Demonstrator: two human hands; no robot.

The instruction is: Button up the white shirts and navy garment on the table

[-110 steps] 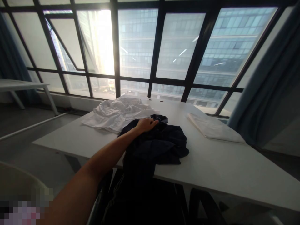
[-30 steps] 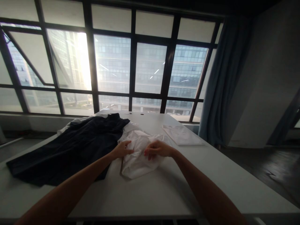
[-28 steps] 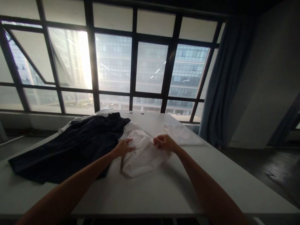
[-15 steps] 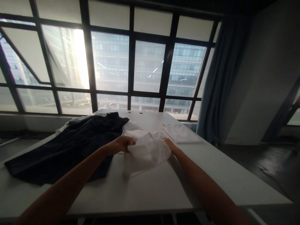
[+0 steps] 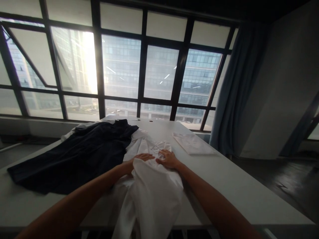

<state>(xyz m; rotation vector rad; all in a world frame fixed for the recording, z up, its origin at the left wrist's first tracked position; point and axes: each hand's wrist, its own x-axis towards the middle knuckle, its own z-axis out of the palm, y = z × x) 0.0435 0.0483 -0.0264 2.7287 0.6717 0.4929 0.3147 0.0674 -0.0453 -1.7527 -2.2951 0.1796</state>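
Note:
A white shirt [image 5: 157, 196] lies bunched on the white table, its lower part hanging over the near edge. My left hand [image 5: 139, 161] rests on it with fingers stretched to the right, partly covered by a fold of the cloth. Close beside it, my right hand [image 5: 169, 160] presses on the same shirt, fingers spread and pointing left. A dark navy shirt [image 5: 82, 156] is spread out to the left, touching the white cloth near its collar end.
On the right of the table [image 5: 229, 186] lies a folded white garment [image 5: 194, 144]. More white cloth [image 5: 72, 131] shows behind the navy shirt. Large framed windows stand beyond the table's far end, with a blue curtain [image 5: 229, 99] at the right.
The white cloth was raised between my hands; now it lies down and drapes over the near edge. My left hand has opened from its grip, and my right hand has moved left onto the cloth.

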